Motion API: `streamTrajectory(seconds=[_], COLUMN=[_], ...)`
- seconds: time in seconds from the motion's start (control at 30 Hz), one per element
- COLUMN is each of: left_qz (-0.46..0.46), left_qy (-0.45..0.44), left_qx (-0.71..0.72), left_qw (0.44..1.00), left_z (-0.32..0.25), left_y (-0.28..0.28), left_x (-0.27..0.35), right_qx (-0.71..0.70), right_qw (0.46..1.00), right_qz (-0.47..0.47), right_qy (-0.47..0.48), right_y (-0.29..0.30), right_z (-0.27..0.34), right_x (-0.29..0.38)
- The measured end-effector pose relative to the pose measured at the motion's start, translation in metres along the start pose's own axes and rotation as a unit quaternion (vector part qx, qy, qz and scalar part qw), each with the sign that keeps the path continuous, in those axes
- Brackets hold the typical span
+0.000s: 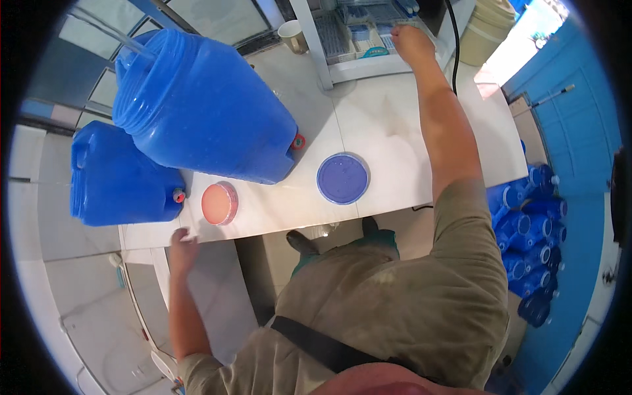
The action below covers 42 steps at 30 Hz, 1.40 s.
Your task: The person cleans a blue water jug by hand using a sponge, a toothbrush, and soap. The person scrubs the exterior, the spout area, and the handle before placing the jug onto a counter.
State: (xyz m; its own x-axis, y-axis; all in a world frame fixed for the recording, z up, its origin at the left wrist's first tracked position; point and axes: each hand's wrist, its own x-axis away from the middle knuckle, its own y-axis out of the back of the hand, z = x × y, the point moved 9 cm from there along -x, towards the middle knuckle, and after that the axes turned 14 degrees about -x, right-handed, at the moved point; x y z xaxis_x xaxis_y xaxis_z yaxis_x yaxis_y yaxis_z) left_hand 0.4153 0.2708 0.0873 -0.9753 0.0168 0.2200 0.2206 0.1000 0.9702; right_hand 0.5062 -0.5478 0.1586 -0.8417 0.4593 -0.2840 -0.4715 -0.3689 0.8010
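My right hand (pixel 414 43) reaches over the front frame of a white cabinet (pixel 368 73), its fingers curled beside white plastic baskets (pixel 363 48). Whether it grips anything is hidden. My left hand (pixel 184 252) hangs at the counter's front edge, fingers loosely bent and apart, with nothing seen in them. Just past it lies a round pink lid (pixel 217 204). A round dark blue lid (pixel 342 178) rests nearer the middle of the counter (pixel 390 143). Behind them a big blue plastic water jug (pixel 212 108) with a red-ended spigot stands beside a second blue jug (pixel 123 177).
A clear tube or stream (pixel 111 32) enters the big jug's mouth. A white mug (pixel 293 37) and a beige bucket (pixel 489 32) stand at the back. A black cable (pixel 454 49) hangs by the cabinet. Several blue water bottles (pixel 531 237) are stacked at the right.
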Motion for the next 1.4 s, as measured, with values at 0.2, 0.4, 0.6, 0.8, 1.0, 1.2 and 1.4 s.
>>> streamTrajectory(seconds=[0.2,0.4,0.6,0.8,1.0,1.2,1.4], left_qz=[-0.098,-0.082,-0.023,0.043,0.119,-0.015,-0.223], left_qy=[-0.122,-0.190,-0.277,-0.256,-0.225,-0.377,-0.458], left_qx=[-0.150,-0.042,0.322,0.526,0.532,0.519,0.348], left_qw=[0.976,0.978,0.905,0.810,0.808,0.767,0.787], left_z=[-0.158,-0.246,-0.343,-0.393,-0.403,-0.397,-0.391], left_y=[-0.035,-0.010,0.063,0.064,0.040,0.078,0.121], left_x=[0.045,0.065,0.096,0.074,0.076,0.086,0.115], right_qx=[0.136,-0.061,-0.310,-0.387,-0.610,-0.641,-0.699], right_qw=[0.980,0.994,0.931,0.895,0.763,0.708,0.625], right_qz=[0.143,-0.064,0.019,0.051,0.213,0.288,0.340], right_qy=[-0.014,-0.067,0.194,0.216,-0.035,0.078,-0.075], right_y=[-0.045,0.028,0.070,0.077,0.000,0.017,-0.005], right_z=[0.006,0.012,0.197,0.247,0.184,0.187,0.202], right_x=[-0.057,-0.016,0.202,0.271,0.272,0.291,0.290])
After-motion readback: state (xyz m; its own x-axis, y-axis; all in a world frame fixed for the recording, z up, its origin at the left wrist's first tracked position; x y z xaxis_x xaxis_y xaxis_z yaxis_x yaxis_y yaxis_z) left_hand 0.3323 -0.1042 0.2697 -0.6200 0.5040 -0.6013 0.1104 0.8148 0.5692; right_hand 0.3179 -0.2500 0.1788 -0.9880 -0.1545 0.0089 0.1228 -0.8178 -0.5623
